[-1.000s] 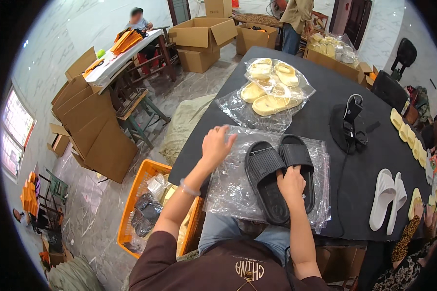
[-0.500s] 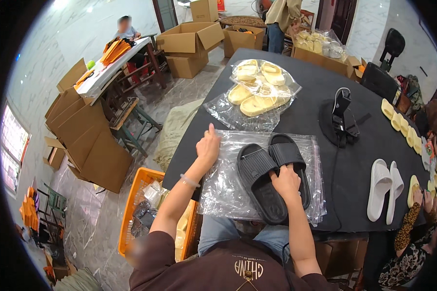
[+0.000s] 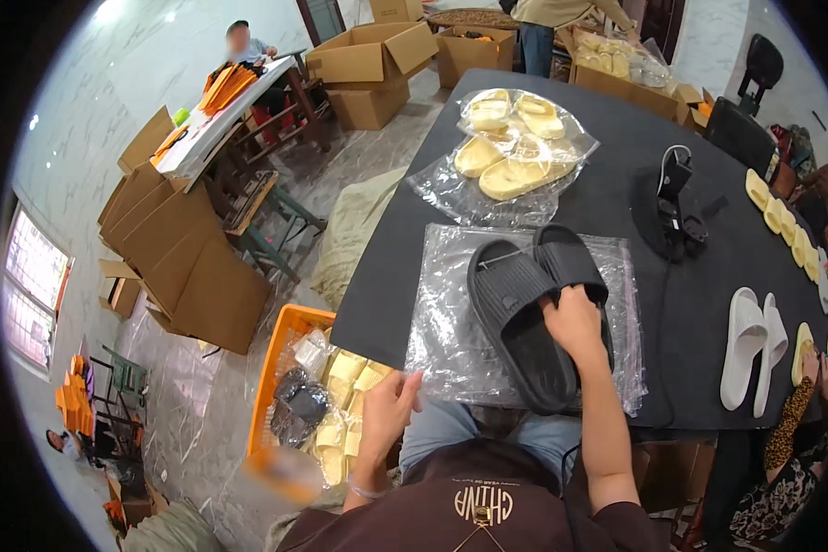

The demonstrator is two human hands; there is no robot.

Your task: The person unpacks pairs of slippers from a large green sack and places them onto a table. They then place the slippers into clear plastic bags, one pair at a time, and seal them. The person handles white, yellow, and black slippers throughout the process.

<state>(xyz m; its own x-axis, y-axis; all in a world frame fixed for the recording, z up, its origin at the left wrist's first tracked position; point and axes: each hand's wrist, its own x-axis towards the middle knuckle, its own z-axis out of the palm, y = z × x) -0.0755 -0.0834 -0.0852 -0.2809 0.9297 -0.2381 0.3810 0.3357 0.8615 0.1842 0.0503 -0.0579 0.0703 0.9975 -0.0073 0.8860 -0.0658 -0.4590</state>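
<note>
A pair of black slide sandals [image 3: 522,354] lies over a stack of clear plastic bags [image 3: 446,313] at the near edge of the black-covered table [image 3: 377,285]. My right hand [image 3: 575,317] is closed on the pair, its fingers tucked around the inner edges where the straps meet, with some fingertips hidden. My left hand [image 3: 388,414] is by the bags' near left corner, over the table edge. Its fingers are loosely bent and apart, and I see nothing in them.
Bagged cream slippers [image 3: 515,152] lie farther up the table. A black stand with a cable [image 3: 673,207] is to their right. White slides [image 3: 745,354] and a row of cream slippers [image 3: 782,221] line the right side, near another person's hands [image 3: 814,368]. An orange crate [image 3: 271,391] holds bagged slippers.
My left hand has come back from the bags' far left corner to the near left corner. My right hand keeps its hold on the sandals. The whole view has shifted slightly.
</note>
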